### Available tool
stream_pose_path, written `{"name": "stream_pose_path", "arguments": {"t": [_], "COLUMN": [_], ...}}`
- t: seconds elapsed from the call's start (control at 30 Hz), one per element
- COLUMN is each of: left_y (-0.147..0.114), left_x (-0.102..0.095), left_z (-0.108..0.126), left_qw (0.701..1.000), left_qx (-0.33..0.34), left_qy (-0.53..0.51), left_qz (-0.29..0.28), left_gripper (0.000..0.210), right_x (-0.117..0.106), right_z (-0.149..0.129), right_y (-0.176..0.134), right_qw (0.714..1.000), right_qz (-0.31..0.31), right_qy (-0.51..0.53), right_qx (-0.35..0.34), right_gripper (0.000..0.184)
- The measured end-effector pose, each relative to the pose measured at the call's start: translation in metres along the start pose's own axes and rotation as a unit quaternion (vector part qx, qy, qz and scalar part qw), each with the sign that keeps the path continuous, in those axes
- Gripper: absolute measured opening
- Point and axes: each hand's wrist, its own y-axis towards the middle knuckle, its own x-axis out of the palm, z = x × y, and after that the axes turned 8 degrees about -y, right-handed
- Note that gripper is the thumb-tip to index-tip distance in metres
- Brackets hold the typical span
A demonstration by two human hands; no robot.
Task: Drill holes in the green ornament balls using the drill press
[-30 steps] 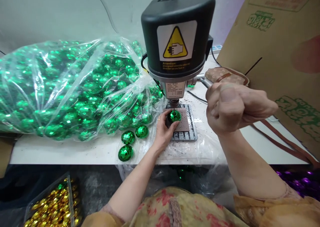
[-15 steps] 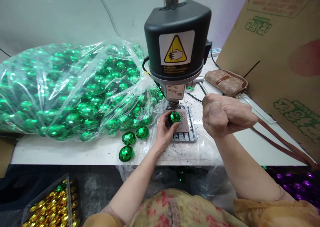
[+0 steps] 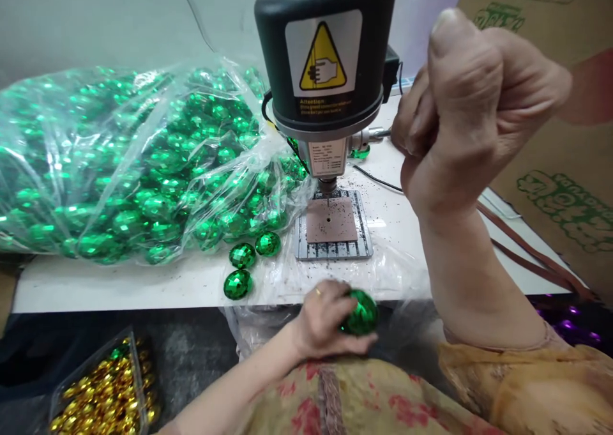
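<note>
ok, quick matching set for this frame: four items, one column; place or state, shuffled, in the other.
1. green faceted bauble
2. right hand
3. brown pad
4. gold beads

a. fisted, raised beside the drill press
b. bare under the bit
c. tray below the table
d. held in left hand at the table edge

Pairs: 1-d, 2-a, 3-b, 4-c

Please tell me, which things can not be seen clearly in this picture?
- Head view: the drill lever is hidden inside the right hand.
- The green bead is half covered by the left hand.
- The small print on the drill press label is too small to read.
- The cardboard box is cut off by the right edge.
</note>
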Motion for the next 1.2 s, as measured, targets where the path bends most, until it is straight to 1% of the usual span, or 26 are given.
{"name": "stream_pose_path", "arguments": {"t": [0.03, 0.1, 0.13, 0.17, 0.2, 0.23, 0.27, 0.3, 0.33, 0.37, 0.4, 0.47, 0.5, 0.53, 0.57, 0.6, 0.63, 0.7, 0.73, 0.77, 0.8, 0.87, 0.93, 1.0, 1.1, 1.2], "left_y": [-0.012, -0.030, -0.036, -0.040, -0.041, -0.040, -0.038, -0.033, -0.028, -0.021, -0.015, -0.004, 0.000, 0.003, 0.006, 0.008, 0.011, 0.019, 0.025, 0.031, 0.038, 0.050, 0.059, 0.062, 0.061, 0.060], "left_x": [0.000, -0.002, -0.004, -0.008, -0.013, -0.019, -0.027, -0.036, -0.046, -0.055, -0.065, -0.080, -0.086, -0.090, -0.092, -0.091, -0.089, -0.080, -0.073, -0.065, -0.057, -0.042, -0.031, -0.023, -0.018, -0.016], "left_z": [0.007, 0.014, 0.015, 0.014, 0.013, 0.010, 0.007, 0.002, -0.003, -0.010, -0.018, -0.033, -0.039, -0.044, -0.046, -0.047, -0.046, -0.044, -0.043, -0.044, -0.046, -0.056, -0.069, -0.082, -0.093, -0.095], "left_qw": [0.997, 0.978, 0.969, 0.964, 0.965, 0.970, 0.978, 0.982, 0.979, 0.966, 0.944, 0.898, 0.884, 0.880, 0.884, 0.894, 0.908, 0.932, 0.934, 0.926, 0.911, 0.878, 0.865, 0.867, 0.881, 0.905], "left_qx": [0.044, 0.086, 0.088, 0.086, 0.083, 0.083, 0.077, 0.054, 0.009, -0.052, -0.124, -0.240, -0.273, -0.290, -0.295, -0.294, -0.293, -0.310, -0.333, -0.361, -0.391, -0.433, -0.441, -0.434, -0.418, -0.387], "left_qy": [0.011, 0.059, 0.079, 0.089, 0.092, 0.096, 0.110, 0.143, 0.193, 0.252, 0.307, 0.369, 0.377, 0.372, 0.358, 0.333, 0.297, 0.184, 0.112, 0.039, -0.027, -0.117, -0.149, -0.151, -0.129, -0.085], "left_qz": [-0.062, -0.179, -0.217, -0.235, -0.232, -0.207, -0.163, -0.110, -0.061, -0.022, 0.001, -0.013, -0.034, -0.052, -0.059, -0.052, -0.031, 0.034, 0.071, 0.104, 0.130, 0.166, 0.185, 0.190, 0.182, 0.153], "left_gripper": [0.047, 0.038, 0.034, 0.033, 0.031, 0.029, 0.026, 0.024, 0.028, 0.035, 0.041, 0.044, 0.044, 0.043, 0.042, 0.042, 0.041, 0.044, 0.047, 0.049, 0.050, 0.054, 0.056, 0.056, 0.055, 0.051], "right_x": [0.000, 0.000, 0.000, 0.000, 0.000, -0.001, -0.002, -0.002, -0.003, -0.004, -0.005, -0.005, -0.005, -0.005, -0.004, -0.004, -0.004, -0.005, -0.007, -0.008, -0.010, -0.012, -0.013, -0.013, -0.013, -0.012], "right_z": [0.000, 0.001, 0.002, 0.002, 0.003, 0.004, 0.004, 0.004, 0.005, 0.005, 0.005, 0.006, 0.007, 0.008, 0.009, 0.009, 0.009, 0.009, 0.008, 0.007, 0.006, 0.005, 0.004, 0.005, 0.005, 0.004], "right_y": [-0.001, -0.001, -0.002, -0.002, -0.002, -0.003, -0.003, -0.003, -0.003, -0.004, -0.004, -0.003, -0.003, -0.002, -0.002, -0.001, -0.001, -0.001, -0.002, -0.002, -0.002, -0.003, -0.003, -0.002, -0.002, -0.003], "right_qw": [1.000, 1.000, 1.000, 1.000, 1.000, 1.000, 1.000, 1.000, 1.000, 1.000, 0.999, 0.999, 0.999, 0.999, 0.999, 0.999, 0.999, 0.999, 0.999, 0.999, 0.999, 0.998, 0.998, 0.998, 0.998, 0.997], "right_qz": [-0.001, 0.004, 0.015, 0.021, 0.019, 0.017, 0.012, 0.007, 0.001, 0.000, 0.002, 0.002, 0.006, 0.009, 0.012, 0.014, 0.014, -0.001, -0.015, -0.027, -0.037, -0.048, -0.047, -0.049, -0.059, -0.064], "right_qy": [0.000, 0.003, 0.009, 0.012, 0.008, -0.002, -0.013, -0.021, -0.027, -0.028, -0.027, -0.025, -0.024, -0.018, -0.010, 0.001, 0.013, 0.018, 0.011, 0.002, -0.010, -0.028, -0.031, -0.023, -0.011, -0.025], "right_qx": [0.005, 0.001, -0.008, -0.017, -0.017, -0.014, -0.008, -0.003, -0.004, -0.013, -0.021, -0.029, -0.029, -0.032, -0.035, -0.040, -0.046, -0.043, -0.036, -0.031, -0.026, -0.015, -0.009, -0.011, -0.019, -0.020], "right_gripper": [0.060, 0.058, 0.058, 0.058, 0.058, 0.058, 0.057, 0.055, 0.053, 0.051, 0.049, 0.046, 0.046, 0.046, 0.046, 0.046, 0.046, 0.046, 0.046, 0.046, 0.046, 0.046, 0.046, 0.046, 0.046, 0.048]}}
